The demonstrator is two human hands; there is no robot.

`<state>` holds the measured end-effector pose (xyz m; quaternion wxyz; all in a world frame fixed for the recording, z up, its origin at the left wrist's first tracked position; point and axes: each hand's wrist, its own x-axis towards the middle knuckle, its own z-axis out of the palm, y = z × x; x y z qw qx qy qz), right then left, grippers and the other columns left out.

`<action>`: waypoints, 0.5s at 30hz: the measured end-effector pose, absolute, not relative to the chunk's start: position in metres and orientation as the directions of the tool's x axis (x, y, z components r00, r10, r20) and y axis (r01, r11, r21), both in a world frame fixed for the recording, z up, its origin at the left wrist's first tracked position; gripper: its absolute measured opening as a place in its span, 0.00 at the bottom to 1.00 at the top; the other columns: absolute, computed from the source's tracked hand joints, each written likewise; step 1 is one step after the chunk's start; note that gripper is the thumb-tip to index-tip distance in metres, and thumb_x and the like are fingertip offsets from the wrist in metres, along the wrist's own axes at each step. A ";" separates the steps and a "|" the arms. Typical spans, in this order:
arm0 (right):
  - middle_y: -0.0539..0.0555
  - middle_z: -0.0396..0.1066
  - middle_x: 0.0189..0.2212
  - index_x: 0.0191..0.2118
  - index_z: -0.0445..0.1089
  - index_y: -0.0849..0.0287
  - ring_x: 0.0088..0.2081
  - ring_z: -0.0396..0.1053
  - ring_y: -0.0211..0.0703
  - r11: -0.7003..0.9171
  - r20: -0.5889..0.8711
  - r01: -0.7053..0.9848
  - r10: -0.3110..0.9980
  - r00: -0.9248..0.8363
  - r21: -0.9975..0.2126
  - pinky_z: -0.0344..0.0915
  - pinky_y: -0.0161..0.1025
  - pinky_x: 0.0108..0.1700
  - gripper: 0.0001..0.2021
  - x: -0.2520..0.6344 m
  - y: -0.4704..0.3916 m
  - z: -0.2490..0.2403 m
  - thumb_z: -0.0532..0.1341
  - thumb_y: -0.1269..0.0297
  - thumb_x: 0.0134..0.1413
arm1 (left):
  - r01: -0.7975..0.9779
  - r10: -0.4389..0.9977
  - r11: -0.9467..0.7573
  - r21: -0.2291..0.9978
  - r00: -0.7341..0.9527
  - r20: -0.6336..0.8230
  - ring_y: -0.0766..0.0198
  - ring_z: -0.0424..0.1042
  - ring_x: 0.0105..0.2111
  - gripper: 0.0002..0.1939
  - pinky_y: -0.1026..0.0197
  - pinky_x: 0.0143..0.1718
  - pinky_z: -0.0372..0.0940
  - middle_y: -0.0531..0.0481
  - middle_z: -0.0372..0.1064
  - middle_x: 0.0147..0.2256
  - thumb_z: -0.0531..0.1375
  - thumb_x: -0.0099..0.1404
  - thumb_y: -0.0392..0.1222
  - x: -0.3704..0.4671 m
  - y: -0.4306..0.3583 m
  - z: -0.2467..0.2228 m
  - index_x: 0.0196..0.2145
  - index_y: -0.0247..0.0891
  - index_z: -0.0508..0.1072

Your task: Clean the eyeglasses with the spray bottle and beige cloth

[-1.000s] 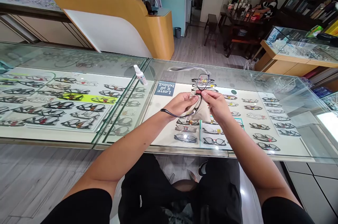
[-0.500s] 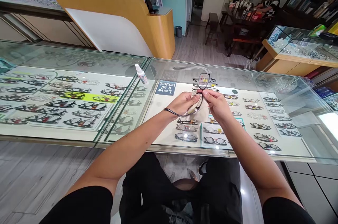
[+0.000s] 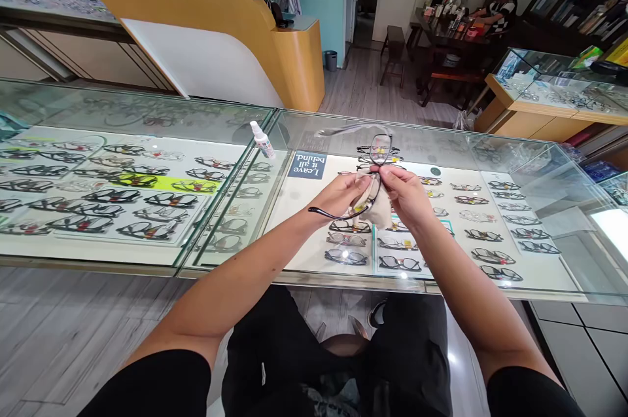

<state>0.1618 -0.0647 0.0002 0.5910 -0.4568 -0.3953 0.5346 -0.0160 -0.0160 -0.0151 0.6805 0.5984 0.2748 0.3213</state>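
Above the glass counter, a pair of dark-framed eyeglasses [image 3: 381, 150] is held between both hands, one lens standing up beyond the fingers. My left hand [image 3: 339, 193] is closed, pinching a pale beige cloth [image 3: 379, 213] against the lower lens area of the glasses. A dark temple arm curves down and left, across my left wrist. With thumb and fingers pinched near the bridge, my right hand [image 3: 407, 192] grips the glasses, and the cloth hangs beside it. The fingers and cloth hide the lower lens.
A white spray bottle [image 3: 262, 140] stands on the glass display case [image 3: 304, 279], left of my hands. Rows of eyeglasses lie beneath the glass. Beyond are a wooden cashier counter [image 3: 299, 63], a stool [image 3: 394, 50] and two people seated at a table.
The glasses have turned slightly in my hands; the upright lens leans further right and the temple arm stands out more clearly. The cloth has shifted a little to the right.
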 end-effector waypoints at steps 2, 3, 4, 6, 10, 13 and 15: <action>0.48 0.70 0.24 0.39 0.87 0.53 0.26 0.56 0.37 0.040 0.002 -0.278 0.990 0.138 -0.960 0.61 0.40 0.31 0.24 0.170 -0.065 0.005 0.80 0.39 0.44 | -0.150 0.779 0.135 0.979 0.627 -0.012 0.68 0.66 0.25 0.37 0.64 0.28 0.62 0.53 0.70 0.27 0.72 0.59 0.76 -0.019 -0.011 -0.016 0.36 0.35 0.77; 0.48 0.70 0.24 0.39 0.88 0.53 0.27 0.57 0.38 0.063 0.024 -0.273 0.989 0.144 -0.960 0.61 0.41 0.31 0.24 0.175 -0.066 0.008 0.80 0.39 0.45 | -0.175 0.794 0.156 0.972 0.607 -0.018 0.68 0.69 0.27 0.37 0.64 0.30 0.66 0.52 0.73 0.28 0.73 0.58 0.76 -0.021 -0.007 -0.016 0.37 0.35 0.78; 0.48 0.70 0.25 0.40 0.88 0.52 0.27 0.58 0.39 0.092 0.055 -0.254 0.987 0.148 -0.963 0.62 0.41 0.33 0.23 0.180 -0.066 0.012 0.80 0.39 0.46 | -0.204 0.812 0.173 0.964 0.584 -0.022 0.66 0.72 0.29 0.36 0.64 0.33 0.69 0.51 0.75 0.30 0.74 0.57 0.75 -0.024 -0.003 -0.016 0.38 0.35 0.79; 0.49 0.70 0.26 0.38 0.89 0.50 0.29 0.60 0.40 0.181 0.155 -0.152 0.974 0.168 -0.972 0.63 0.43 0.35 0.19 0.190 -0.070 0.020 0.79 0.40 0.50 | -0.263 0.838 0.210 0.942 0.545 -0.034 0.64 0.77 0.34 0.35 0.63 0.39 0.73 0.49 0.79 0.34 0.76 0.56 0.72 -0.031 0.004 -0.013 0.40 0.35 0.80; 0.51 0.73 0.28 0.40 0.89 0.48 0.30 0.61 0.43 0.378 0.417 0.205 0.886 0.201 -0.903 0.62 0.45 0.37 0.14 0.204 -0.081 0.034 0.76 0.45 0.59 | -0.286 0.844 0.303 0.909 0.524 -0.116 0.62 0.81 0.36 0.29 0.62 0.40 0.75 0.45 0.82 0.37 0.77 0.61 0.64 -0.046 0.015 0.002 0.43 0.33 0.82; 0.51 0.74 0.28 0.45 0.89 0.45 0.30 0.63 0.45 0.478 0.569 0.395 0.808 0.152 -0.784 0.62 0.46 0.37 0.12 0.207 -0.088 0.041 0.72 0.47 0.65 | -0.227 0.814 0.364 0.903 0.549 -0.190 0.61 0.80 0.31 0.23 0.61 0.36 0.76 0.45 0.81 0.32 0.74 0.68 0.58 -0.058 0.020 0.015 0.40 0.32 0.81; 0.51 0.72 0.26 0.47 0.89 0.44 0.30 0.63 0.45 0.528 0.640 0.488 0.764 0.084 -0.695 0.62 0.46 0.37 0.11 0.207 -0.092 0.043 0.70 0.50 0.68 | -0.184 0.765 0.393 0.901 0.609 -0.210 0.60 0.80 0.30 0.21 0.60 0.36 0.77 0.43 0.81 0.30 0.70 0.72 0.55 -0.064 0.023 0.021 0.38 0.31 0.81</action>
